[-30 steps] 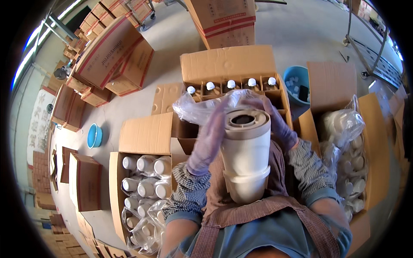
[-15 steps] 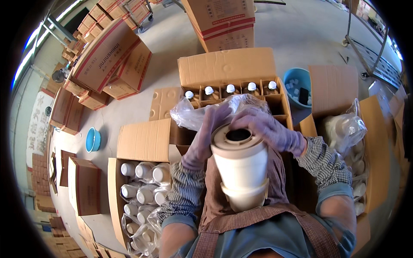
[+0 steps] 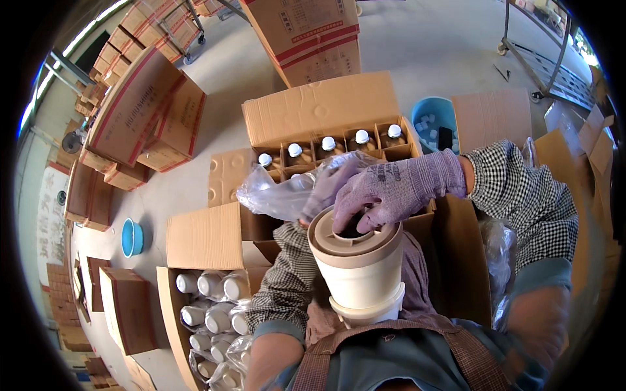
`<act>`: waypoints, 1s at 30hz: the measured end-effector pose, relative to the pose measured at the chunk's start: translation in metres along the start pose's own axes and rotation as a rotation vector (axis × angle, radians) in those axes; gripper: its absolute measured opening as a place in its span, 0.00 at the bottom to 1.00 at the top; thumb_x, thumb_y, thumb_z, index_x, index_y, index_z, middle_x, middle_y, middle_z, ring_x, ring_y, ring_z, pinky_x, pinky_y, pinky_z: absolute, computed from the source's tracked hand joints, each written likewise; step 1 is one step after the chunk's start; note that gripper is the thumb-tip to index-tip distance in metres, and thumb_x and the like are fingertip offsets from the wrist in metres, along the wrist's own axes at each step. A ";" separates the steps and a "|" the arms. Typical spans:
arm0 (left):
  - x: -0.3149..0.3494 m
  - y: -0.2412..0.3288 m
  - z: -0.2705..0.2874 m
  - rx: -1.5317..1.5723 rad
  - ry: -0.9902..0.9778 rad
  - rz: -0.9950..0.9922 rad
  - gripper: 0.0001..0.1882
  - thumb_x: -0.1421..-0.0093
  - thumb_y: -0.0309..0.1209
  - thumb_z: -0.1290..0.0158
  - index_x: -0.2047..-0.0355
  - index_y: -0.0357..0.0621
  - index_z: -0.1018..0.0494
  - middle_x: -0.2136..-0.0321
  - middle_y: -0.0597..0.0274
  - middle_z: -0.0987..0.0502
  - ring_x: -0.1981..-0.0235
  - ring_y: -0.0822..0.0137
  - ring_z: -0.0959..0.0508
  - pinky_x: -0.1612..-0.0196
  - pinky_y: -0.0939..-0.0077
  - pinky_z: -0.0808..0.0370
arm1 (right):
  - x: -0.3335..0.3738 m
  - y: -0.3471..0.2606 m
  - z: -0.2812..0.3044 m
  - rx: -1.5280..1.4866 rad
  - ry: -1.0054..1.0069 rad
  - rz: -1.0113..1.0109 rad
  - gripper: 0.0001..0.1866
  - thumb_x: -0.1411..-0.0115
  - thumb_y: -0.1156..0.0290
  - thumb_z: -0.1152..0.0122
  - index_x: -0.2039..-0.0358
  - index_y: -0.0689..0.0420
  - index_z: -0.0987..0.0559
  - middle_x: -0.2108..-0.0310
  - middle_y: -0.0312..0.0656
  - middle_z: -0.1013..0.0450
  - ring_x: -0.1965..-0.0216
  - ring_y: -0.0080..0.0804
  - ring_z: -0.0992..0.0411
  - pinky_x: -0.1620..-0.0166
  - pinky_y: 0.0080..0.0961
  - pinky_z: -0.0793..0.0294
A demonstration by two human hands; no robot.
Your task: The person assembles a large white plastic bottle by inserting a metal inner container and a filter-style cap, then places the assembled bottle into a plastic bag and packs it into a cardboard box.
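A white tapered container [image 3: 362, 277] stands upright between my knees, capped by a beige lid [image 3: 324, 240] with a dark round hole. My right hand [image 3: 385, 192], in a purple knit glove, is on top of it, fingers curled over the hole's rim with the tips dipping in. Behind that hand, partly covered by it, my left hand [image 3: 326, 192] is by a clear plastic bag [image 3: 274, 193]; its fingers are smeared by motion. The bag drapes over the near side of a divided carton [image 3: 319, 107], where several white-capped bottles [image 3: 328, 143] stand in a row.
At my left, an open carton [image 3: 171, 319] holds several white containers [image 3: 218, 319] in plastic. Another open carton [image 3: 456, 260] is at my right, with plastic wrap [image 3: 499, 251]. Beyond are a blue bucket [image 3: 430, 114] of white pieces, a blue basin [image 3: 132, 238], stacked boxes [image 3: 319, 39] and a cart [image 3: 541, 72].
My left hand has left the container's side and moved forward toward the plastic bag. The right hand has shifted onto the lid's hole, its forearm swinging outward. The whole view has shifted slightly.
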State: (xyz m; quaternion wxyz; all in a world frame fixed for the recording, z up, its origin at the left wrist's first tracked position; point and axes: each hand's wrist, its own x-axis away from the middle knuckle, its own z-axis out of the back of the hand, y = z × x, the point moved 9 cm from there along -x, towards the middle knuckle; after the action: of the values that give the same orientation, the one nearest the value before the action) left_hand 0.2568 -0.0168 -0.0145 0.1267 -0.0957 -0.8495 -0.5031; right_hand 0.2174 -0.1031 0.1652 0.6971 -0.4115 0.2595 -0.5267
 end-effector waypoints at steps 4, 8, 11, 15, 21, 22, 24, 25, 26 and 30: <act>0.015 0.045 0.011 -0.749 0.123 -0.046 0.27 0.35 0.50 0.48 0.52 0.36 0.26 0.58 0.51 0.21 0.59 0.61 0.20 0.54 0.70 0.23 | 0.006 0.014 0.000 -0.115 -0.003 0.020 0.18 0.37 0.74 0.39 0.46 0.57 0.21 0.48 0.47 0.26 0.44 0.40 0.29 0.41 0.36 0.29; -0.021 0.038 -0.048 -1.369 0.090 0.031 0.23 0.35 0.45 0.46 0.56 0.34 0.23 0.62 0.53 0.18 0.63 0.64 0.18 0.59 0.73 0.20 | -0.006 0.011 0.000 0.208 -0.052 -0.009 0.19 0.40 0.74 0.38 0.47 0.58 0.20 0.51 0.50 0.24 0.46 0.42 0.28 0.45 0.38 0.28; -0.045 0.007 -0.044 -1.521 0.110 0.079 0.21 0.35 0.42 0.46 0.56 0.34 0.23 0.62 0.54 0.18 0.64 0.65 0.18 0.59 0.73 0.20 | -0.018 0.016 -0.003 0.227 -0.121 -0.064 0.19 0.41 0.70 0.37 0.48 0.57 0.21 0.56 0.51 0.22 0.52 0.46 0.24 0.47 0.39 0.27; -0.083 -0.044 -0.045 -1.606 0.076 0.117 0.18 0.35 0.39 0.47 0.56 0.33 0.23 0.62 0.54 0.18 0.64 0.66 0.18 0.59 0.74 0.20 | -0.006 0.014 0.001 0.212 -0.203 -0.237 0.21 0.41 0.67 0.37 0.47 0.53 0.23 0.58 0.49 0.22 0.55 0.45 0.23 0.49 0.39 0.27; -0.081 -0.052 -0.030 -1.320 0.122 0.050 0.14 0.35 0.33 0.47 0.56 0.33 0.23 0.62 0.55 0.18 0.64 0.68 0.18 0.60 0.75 0.20 | -0.007 0.006 0.004 0.216 -0.224 -0.227 0.19 0.40 0.67 0.38 0.48 0.52 0.23 0.62 0.49 0.22 0.57 0.42 0.23 0.50 0.37 0.26; -0.072 -0.047 -0.015 -1.185 0.163 0.033 0.14 0.35 0.32 0.47 0.56 0.33 0.23 0.62 0.55 0.18 0.64 0.68 0.18 0.60 0.75 0.20 | -0.012 0.005 0.002 0.230 -0.183 -0.131 0.19 0.39 0.67 0.38 0.47 0.52 0.23 0.61 0.48 0.22 0.57 0.42 0.23 0.50 0.37 0.26; -0.052 -0.033 0.002 -0.810 0.188 0.004 0.13 0.36 0.30 0.47 0.56 0.33 0.23 0.63 0.56 0.18 0.65 0.68 0.18 0.60 0.76 0.20 | -0.008 0.012 0.002 0.243 -0.071 0.039 0.19 0.38 0.67 0.38 0.46 0.52 0.22 0.60 0.48 0.21 0.57 0.41 0.23 0.49 0.35 0.26; -0.039 -0.026 0.010 -0.617 0.204 -0.005 0.12 0.36 0.29 0.47 0.56 0.33 0.23 0.63 0.56 0.18 0.65 0.69 0.18 0.60 0.76 0.20 | -0.003 0.008 0.004 0.147 -0.118 -0.034 0.20 0.37 0.67 0.39 0.44 0.51 0.23 0.56 0.47 0.21 0.55 0.40 0.23 0.48 0.34 0.26; -0.027 -0.017 0.017 -0.439 0.216 -0.020 0.12 0.36 0.28 0.47 0.56 0.33 0.23 0.63 0.56 0.18 0.65 0.69 0.18 0.61 0.76 0.20 | -0.003 0.005 0.007 0.130 -0.146 -0.059 0.20 0.37 0.67 0.39 0.43 0.51 0.23 0.55 0.47 0.21 0.54 0.39 0.23 0.48 0.34 0.26; 0.021 0.001 0.029 -0.014 0.249 -0.060 0.10 0.36 0.25 0.47 0.57 0.33 0.23 0.63 0.57 0.18 0.65 0.70 0.19 0.61 0.77 0.20 | -0.015 0.015 0.005 0.126 -0.235 -0.141 0.22 0.36 0.67 0.39 0.41 0.49 0.24 0.55 0.46 0.21 0.55 0.34 0.23 0.48 0.33 0.27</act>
State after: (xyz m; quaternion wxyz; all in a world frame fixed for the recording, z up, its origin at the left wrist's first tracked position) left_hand 0.2342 0.0100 -0.0202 0.2155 -0.0082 -0.8263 -0.5204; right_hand 0.2242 -0.0857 0.1537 0.7082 -0.4429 0.1131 -0.5381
